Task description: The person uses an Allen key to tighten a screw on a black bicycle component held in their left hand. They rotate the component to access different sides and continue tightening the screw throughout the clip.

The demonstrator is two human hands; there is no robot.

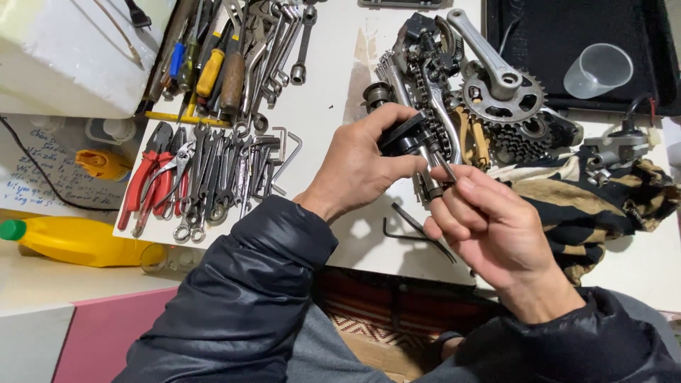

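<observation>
Both hands are up over the white counter (333, 92), working close together. The left hand (358, 167) is clamped around a small black bicycle part (406, 135), thumb on top and fingers wrapped beneath, holding it just above the counter's middle. The right hand (489, 227) sits just to the right and a touch lower, its fingertips pinched shut on a thin metal tool (445, 167), possibly a hex key, though the view is too tight to be sure. That tool's tip points up and left, into the black part, so the part lies right between the two hands, touching the left and met by the tool from the right.

Directly behind the hands is a heap of greasy bike components: a silver crank arm with chainring (500, 81), a cassette of sprockets (521, 138) beside it. Under the right hand, two black hex keys (415, 230) lie flat on the counter. A striped cloth (589, 206) is crumpled to the right, touching the heap. Off to the left, well apart from the hands, rows of wrenches (220, 177), red-handled pliers (145, 181) and screwdrivers (209, 67) are laid out. A clear plastic cup (598, 69) rests on a black tray (567, 28) at top right, and a yellow bottle (71, 241) lies at far left.
</observation>
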